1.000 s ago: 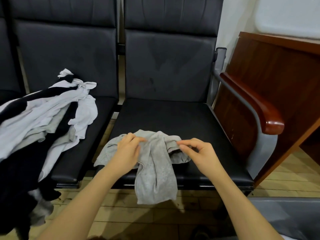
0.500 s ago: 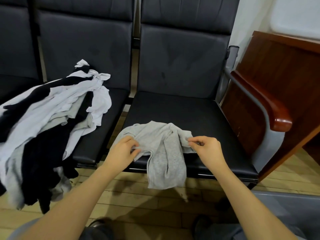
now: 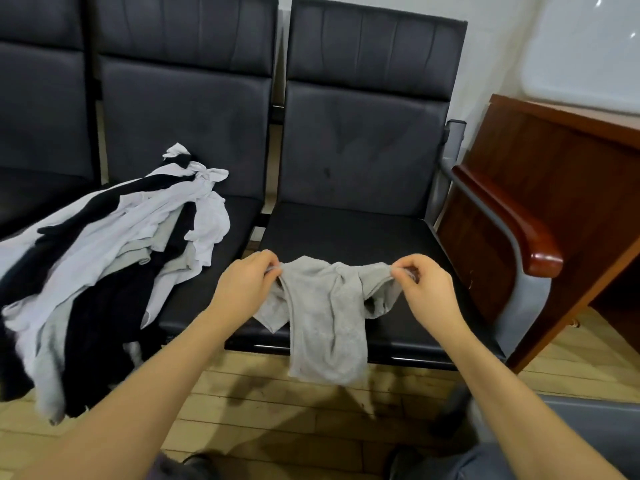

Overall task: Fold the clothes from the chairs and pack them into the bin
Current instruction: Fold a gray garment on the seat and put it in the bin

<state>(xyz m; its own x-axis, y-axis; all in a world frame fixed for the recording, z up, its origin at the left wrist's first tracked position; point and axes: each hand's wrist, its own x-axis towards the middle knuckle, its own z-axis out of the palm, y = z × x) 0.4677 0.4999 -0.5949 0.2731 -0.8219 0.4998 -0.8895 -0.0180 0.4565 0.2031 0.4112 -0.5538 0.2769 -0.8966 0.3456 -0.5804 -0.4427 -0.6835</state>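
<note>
A row of black chairs (image 3: 349,233) stands on a wood floor. Left of the grip, a pile of unfolded clothes (image 3: 104,258) covers one seat. The left hand (image 3: 247,284) and right hand (image 3: 424,289) each pinch a top corner of the grey garment (image 3: 327,320), probably stretching it flat for folding; its lower part overhangs the seat edge. No legible writing.
</note>
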